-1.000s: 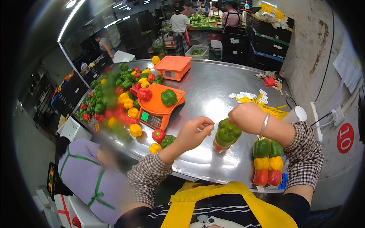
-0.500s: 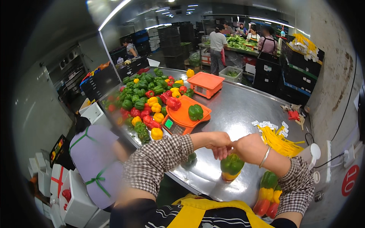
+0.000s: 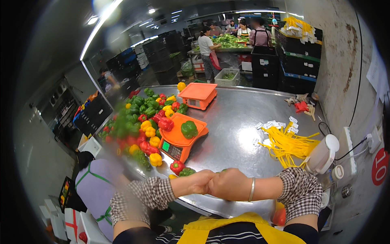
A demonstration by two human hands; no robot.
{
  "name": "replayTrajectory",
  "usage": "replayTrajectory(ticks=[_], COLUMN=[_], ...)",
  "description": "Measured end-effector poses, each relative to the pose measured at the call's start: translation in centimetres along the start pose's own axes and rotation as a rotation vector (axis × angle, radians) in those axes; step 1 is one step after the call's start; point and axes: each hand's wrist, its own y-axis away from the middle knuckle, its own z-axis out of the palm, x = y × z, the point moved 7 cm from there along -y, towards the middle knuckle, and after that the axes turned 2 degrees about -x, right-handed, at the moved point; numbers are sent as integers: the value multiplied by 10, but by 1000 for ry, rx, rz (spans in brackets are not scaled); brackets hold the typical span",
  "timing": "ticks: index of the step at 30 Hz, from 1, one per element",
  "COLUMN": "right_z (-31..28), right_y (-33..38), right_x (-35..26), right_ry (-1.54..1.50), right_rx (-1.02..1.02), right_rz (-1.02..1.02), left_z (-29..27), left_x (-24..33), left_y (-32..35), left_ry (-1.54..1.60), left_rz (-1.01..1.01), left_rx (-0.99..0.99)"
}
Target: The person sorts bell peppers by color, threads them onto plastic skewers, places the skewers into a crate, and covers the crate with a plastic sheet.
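My left hand [image 3: 200, 181] and my right hand [image 3: 230, 184] meet knuckle to knuckle above the table's near edge, both with fingers closed. What they grip is hidden between and behind them. A red bell pepper [image 3: 177, 166] and a green bell pepper [image 3: 187, 172] lie just beyond my left hand. Farther off, another green bell pepper [image 3: 189, 129] rests on the pan of an orange scale [image 3: 177, 140] with a lit green display. Half covered by my right forearm, red and yellow peppers [image 3: 279, 214] show at the near right.
A heap of bell peppers [image 3: 142, 107] covers the table's left side. A second orange scale [image 3: 198, 94] stands behind. Yellow tagged strips [image 3: 286, 142] lie at right, by a white jug-like container [image 3: 323, 152]. A co-worker [image 3: 97, 185] is close on the left.
My view has turned right. My hands have come down and toward me, closing together; the stacked green, yellow and red peppers seen beneath them are now hidden.
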Motion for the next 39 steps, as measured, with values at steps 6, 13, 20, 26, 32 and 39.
replayTrajectory(ticks=[6, 13, 20, 26, 32, 39], right_z=[1, 30, 34, 30, 58, 64], right_y=[19, 53, 62, 66, 67, 62], right_x=[14, 65, 72, 69, 86, 110], right_ry=[-165, -493, -430, -502, -842, -973], right_rx=[37, 101, 157, 246, 72, -129], right_rz=[213, 513, 528, 437, 449, 524], left_z=[-14, -8, 42, 89, 95, 103], left_x=[0, 19, 62, 31, 12, 6], left_y=[-3, -6, 19, 41, 49, 46], left_ry=[8, -170, -1561, -2544, -2784, -2974], left_rz=[218, 332, 763, 1245, 1600, 1919], left_rx=[-44, 61, 278, 294, 144, -382])
